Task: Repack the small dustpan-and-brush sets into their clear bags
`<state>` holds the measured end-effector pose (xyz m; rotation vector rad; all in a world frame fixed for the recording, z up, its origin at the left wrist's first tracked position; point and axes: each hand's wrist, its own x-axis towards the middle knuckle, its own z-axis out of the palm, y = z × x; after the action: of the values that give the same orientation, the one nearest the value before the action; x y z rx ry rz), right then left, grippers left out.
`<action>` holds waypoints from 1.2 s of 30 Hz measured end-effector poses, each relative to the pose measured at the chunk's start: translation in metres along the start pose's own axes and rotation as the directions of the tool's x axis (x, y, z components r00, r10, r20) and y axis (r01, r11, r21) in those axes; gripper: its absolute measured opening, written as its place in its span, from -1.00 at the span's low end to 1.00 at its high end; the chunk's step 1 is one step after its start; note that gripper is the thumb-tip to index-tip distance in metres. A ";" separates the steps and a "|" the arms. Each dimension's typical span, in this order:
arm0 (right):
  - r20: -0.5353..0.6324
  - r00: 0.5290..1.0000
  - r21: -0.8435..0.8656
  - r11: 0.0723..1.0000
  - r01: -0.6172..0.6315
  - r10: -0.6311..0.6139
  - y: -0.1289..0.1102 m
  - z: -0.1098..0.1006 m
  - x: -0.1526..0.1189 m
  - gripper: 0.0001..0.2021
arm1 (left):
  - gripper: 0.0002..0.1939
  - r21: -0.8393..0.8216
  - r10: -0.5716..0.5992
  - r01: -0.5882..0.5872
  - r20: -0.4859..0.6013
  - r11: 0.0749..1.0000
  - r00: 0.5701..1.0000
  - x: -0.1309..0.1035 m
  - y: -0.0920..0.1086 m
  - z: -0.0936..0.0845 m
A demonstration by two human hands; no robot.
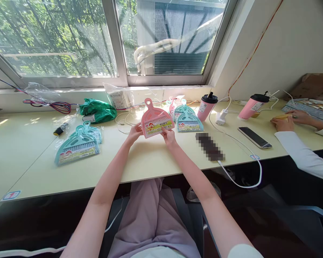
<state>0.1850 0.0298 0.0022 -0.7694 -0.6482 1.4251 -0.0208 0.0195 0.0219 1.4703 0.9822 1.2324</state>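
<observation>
Left fingers (137, 128) and right fingers (166, 133) clamped on pink dustpan-and-brush set (156, 120) between, over tabletop (148, 157); could slip from loose edge pinch. Right of fingers: teal dustpan set (188, 122), possibly knocked by wide swing; pink cup (204, 111) beyond, likely tippable. Room: open left of fingers, toward stacked teal sets (78, 143); front edge (148, 177) nearer lap.

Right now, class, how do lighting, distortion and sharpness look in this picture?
Head view: daylight brightens the window, whose uprights converge downward; sun patches fall on the table at far left; a mosaic patch hides detail; the pink dustpan in the left hand and right hand looks fairly crisp.
</observation>
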 end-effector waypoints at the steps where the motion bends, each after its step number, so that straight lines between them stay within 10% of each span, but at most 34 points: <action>1: -0.011 1.000 0.000 1.000 0.005 -0.005 0.000 -0.001 0.001 -0.72 | -0.26 0.021 -0.016 0.014 0.064 1.000 0.998 -0.001 0.000 0.000; 6: -0.011 1.000 -0.065 0.998 0.022 -0.023 -0.005 -0.004 0.006 -0.73 | -0.20 -0.060 -0.120 0.146 0.318 0.987 0.941 -0.003 -0.001 -0.024; 12: 0.115 0.989 -0.066 0.994 -0.086 0.093 -0.005 -0.001 0.000 -0.78 | -0.04 -0.400 0.111 -0.121 -0.047 0.908 0.993 -0.004 0.005 -0.027; 24: 0.086 0.985 -0.081 0.986 -0.144 0.151 0.000 0.003 -0.002 -0.77 | -0.14 -0.317 -0.067 0.120 0.174 0.941 0.982 -0.004 0.001 -0.008; 36: 0.086 0.987 -0.095 0.987 -0.127 0.135 -0.008 0.001 -0.002 -0.75 | -0.24 -0.299 -0.045 0.076 0.108 0.951 0.993 -0.003 -0.001 0.012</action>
<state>0.1887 0.0277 0.0090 -0.8332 -0.7479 1.5675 -0.0096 0.0147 0.0195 1.2388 0.7289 1.1938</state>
